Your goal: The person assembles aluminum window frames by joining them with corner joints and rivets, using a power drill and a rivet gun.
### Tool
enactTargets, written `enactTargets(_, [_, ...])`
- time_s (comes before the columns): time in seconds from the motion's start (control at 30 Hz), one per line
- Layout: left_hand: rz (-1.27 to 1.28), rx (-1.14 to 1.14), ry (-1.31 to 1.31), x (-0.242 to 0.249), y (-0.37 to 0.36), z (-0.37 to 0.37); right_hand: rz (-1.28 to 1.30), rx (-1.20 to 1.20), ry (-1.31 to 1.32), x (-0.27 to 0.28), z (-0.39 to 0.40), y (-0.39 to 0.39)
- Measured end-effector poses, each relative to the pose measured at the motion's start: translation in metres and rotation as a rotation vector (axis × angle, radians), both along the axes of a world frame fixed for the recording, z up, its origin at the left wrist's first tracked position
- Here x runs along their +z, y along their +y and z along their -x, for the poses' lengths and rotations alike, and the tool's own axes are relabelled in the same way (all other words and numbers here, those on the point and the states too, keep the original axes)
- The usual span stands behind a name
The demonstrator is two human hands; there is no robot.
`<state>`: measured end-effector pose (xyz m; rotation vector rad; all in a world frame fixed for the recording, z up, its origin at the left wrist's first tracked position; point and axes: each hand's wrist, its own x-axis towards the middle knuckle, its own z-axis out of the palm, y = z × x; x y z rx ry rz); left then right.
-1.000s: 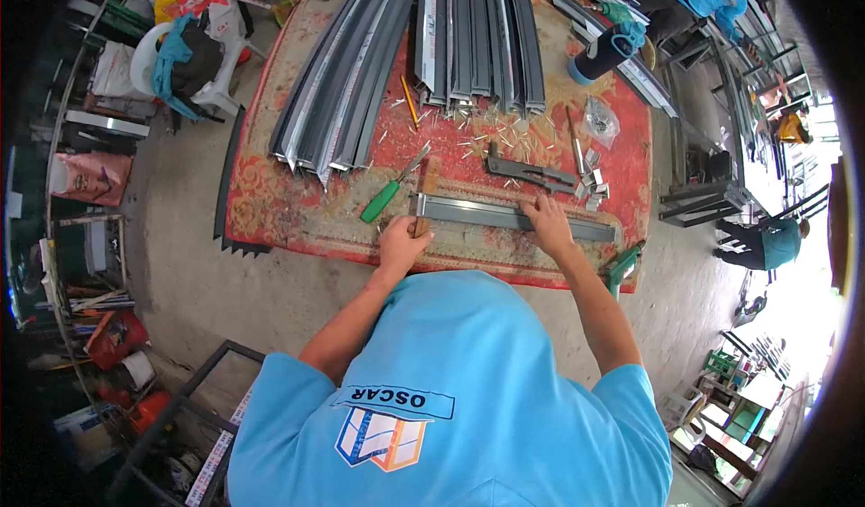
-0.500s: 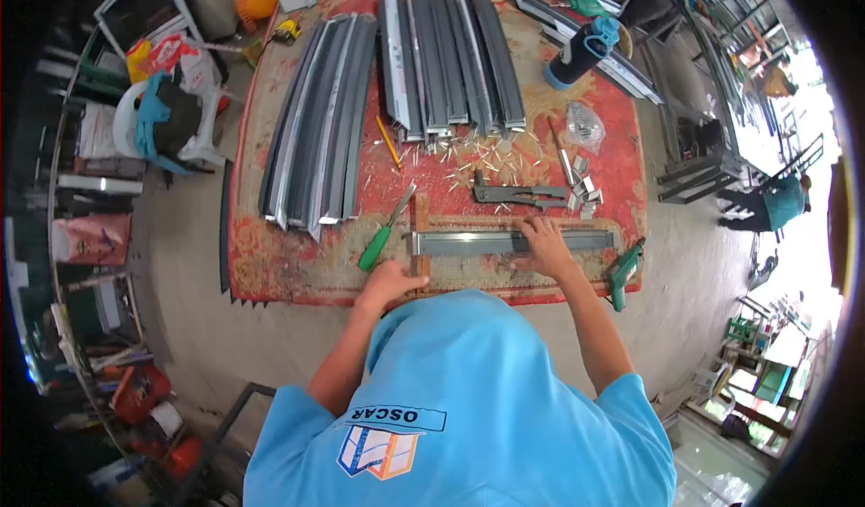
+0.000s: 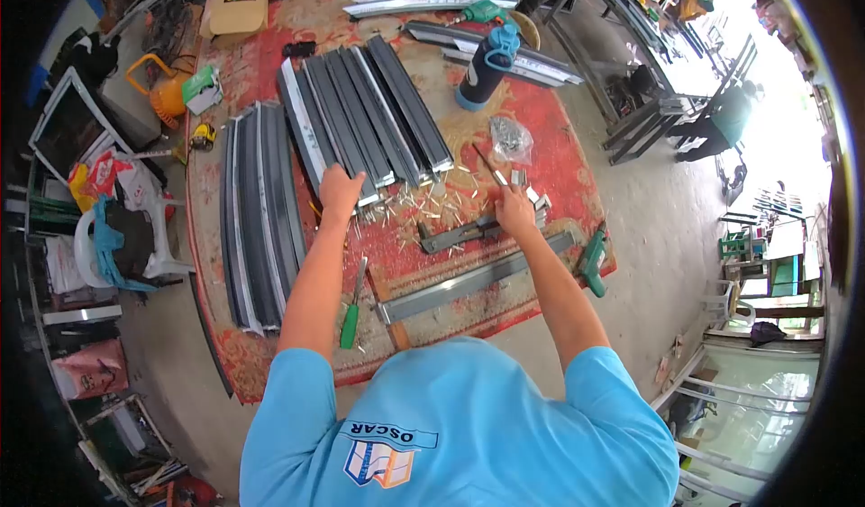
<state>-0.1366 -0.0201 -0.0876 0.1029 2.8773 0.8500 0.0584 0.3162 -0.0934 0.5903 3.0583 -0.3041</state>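
Note:
My left hand [image 3: 341, 191] is closed over the near end of a grey metal profile [image 3: 311, 137], the leftmost in the middle stack. My right hand [image 3: 515, 211] reaches to the small metal pieces [image 3: 533, 191], fingers curled down; what they grip, if anything, is hidden. Beneath that hand lies a dark hand tool with long handles [image 3: 455, 235]. Closer to me, a single metal profile [image 3: 468, 286] lies across a wooden strip [image 3: 397, 334], with neither hand on it. A green-handled screwdriver [image 3: 350, 325] lies to its left.
Another profile stack [image 3: 257, 210] lies on the left of the red-patterned table [image 3: 541, 146]. A green drill [image 3: 593, 262] sits at the right edge. A dark bottle [image 3: 487, 70] and a plastic bag [image 3: 511, 139] stand farther back. A person [image 3: 728, 115] is off to the right.
Both hands have left the single profile and wooden strip and moved forward: the left to the middle stack, the right to the small metal pieces. The view has turned, and the profile appears slanted.

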Motion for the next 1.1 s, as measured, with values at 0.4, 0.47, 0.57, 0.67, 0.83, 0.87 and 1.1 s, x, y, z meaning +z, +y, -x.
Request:
enactTargets(0.4, [-0.904,0.331,-0.121,0.017,-0.015,-0.006,-0.064,-0.192,-0.124,-0.009,0.047,0.01])
enactTargets(0.47, [-1.173,0.43,-0.362,0.032,-0.021,-0.002,0.0,-0.202,-0.089,-0.004,0.047,0.012])
enactTargets(0.57, [-1.543,0.411,-0.691,0.026,-0.032,0.007,0.148,-0.215,0.005,0.023,0.042,-0.001])
enactTargets(0.67, [-1.844,0.168,-0.732,0.04,-0.027,-0.009,0.32,-0.212,0.119,0.05,0.02,-0.01])
enactTargets(0.83, [-1.619,0.023,-0.424,0.144,-0.008,-0.085,1.073,-0.226,0.142,0.065,-0.043,-0.014])
enactTargets(0.87, [-1.736,0.04,-0.489,0.163,-0.007,-0.092,1.251,-0.14,0.16,0.095,-0.061,-0.036])
enactTargets(1.1, [-1.721,0.416,-0.258,0.2,0.001,-0.13,1.58,0.164,0.011,0.177,-0.145,-0.087])
